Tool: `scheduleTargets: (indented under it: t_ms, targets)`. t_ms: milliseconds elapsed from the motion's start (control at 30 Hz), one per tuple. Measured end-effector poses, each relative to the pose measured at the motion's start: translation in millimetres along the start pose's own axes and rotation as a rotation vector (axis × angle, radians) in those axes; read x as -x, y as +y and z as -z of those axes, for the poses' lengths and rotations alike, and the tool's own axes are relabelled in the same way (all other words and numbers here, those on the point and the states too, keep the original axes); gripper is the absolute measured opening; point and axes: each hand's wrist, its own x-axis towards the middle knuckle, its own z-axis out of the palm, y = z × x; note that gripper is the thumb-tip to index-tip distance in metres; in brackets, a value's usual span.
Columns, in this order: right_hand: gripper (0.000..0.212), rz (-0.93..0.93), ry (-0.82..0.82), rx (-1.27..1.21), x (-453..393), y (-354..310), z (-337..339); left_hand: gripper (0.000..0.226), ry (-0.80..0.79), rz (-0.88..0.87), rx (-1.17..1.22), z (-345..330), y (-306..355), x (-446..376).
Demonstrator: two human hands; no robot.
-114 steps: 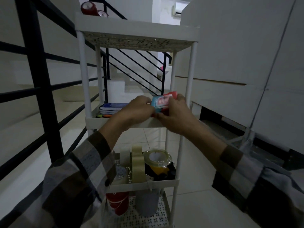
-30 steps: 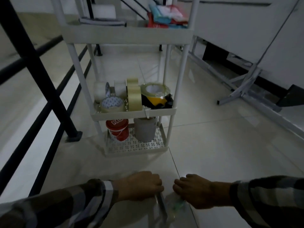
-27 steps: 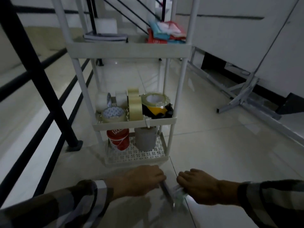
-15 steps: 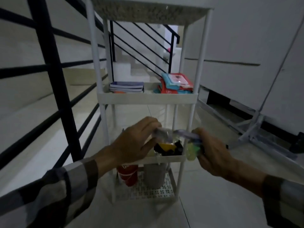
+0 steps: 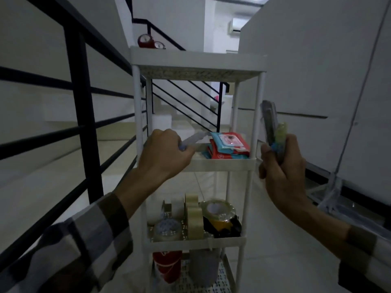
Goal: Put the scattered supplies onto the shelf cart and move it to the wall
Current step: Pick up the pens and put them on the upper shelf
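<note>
A white shelf cart [image 5: 196, 60] with several tiers stands in front of me. My left hand [image 5: 164, 154] grips a clear pen-like item [image 5: 195, 138] and holds it over the second tier, beside a stack of red and blue packets [image 5: 229, 144]. My right hand [image 5: 281, 166] is raised to the right of the cart post, shut on a bundle of pens and a yellow-green marker [image 5: 275, 125]. Tape rolls [image 5: 211, 214] fill the third tier. A red tub [image 5: 167, 265] and a grey container [image 5: 203, 265] stand on the bottom tier.
A black stair railing [image 5: 82, 115] runs close along the cart's left side. A large white panel [image 5: 317, 66] on a metal stand [image 5: 332, 193] lies to the right. Two small red-rimmed clocks [image 5: 151, 42] sit on the top tier. Pale tiled floor [image 5: 275, 250] surrounds the cart.
Both hands took items off the floor in front of the cart and rose to the second tier. They have moved apart, the left over the shelf, the right up beside the post.
</note>
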Motion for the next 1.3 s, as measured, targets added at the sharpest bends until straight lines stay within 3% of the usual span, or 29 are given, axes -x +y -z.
scheduleTargets:
  t_ms: [67, 267, 467, 633, 733, 800, 967, 1133, 1200, 1300]
  targets:
    - [0.007, -0.083, 0.017, -0.042, -1, 1, -1, 0.05, -0.009, 0.061, -0.034, -5, 3, -12]
    - [0.021, -0.229, 0.022, -0.097, 0, 1, -7, 0.046, -0.091, 0.202, -0.143, -36, 30, -26]
    - [0.021, -0.287, -0.043, -0.094, 2, 8, -3, 0.042, -0.121, 0.055, -0.142, -51, 32, -21]
    - [0.032, -0.361, -0.116, -0.122, 8, 13, -8, 0.04, -0.322, -0.031, 0.049, -51, 18, -16]
    - [0.029, -0.356, -0.147, -0.137, 10, 11, -20, 0.033, -0.039, -0.152, 0.147, -49, 12, -11]
    - [0.028, -0.365, -0.162, -0.191, 10, 5, -29, 0.033, 0.084, -0.157, 0.346, -42, 17, -5]
    - [0.045, -0.339, -0.188, -0.268, 10, -11, -49, 0.026, -0.251, -0.03, 0.729, -30, 40, 10]
    - [0.037, -0.354, -0.195, -0.312, 7, -16, -56, 0.026, -0.382, 0.322, 0.989, -27, 43, 9]
    - [0.041, -0.368, -0.221, -0.344, 6, -19, -57, 0.026, -0.398, 0.404, 0.995, -25, 44, 6]
    - [0.058, -0.423, -0.187, -0.391, 6, -17, -57, 0.023, -0.282, 0.409, 0.831, -23, 46, -6]
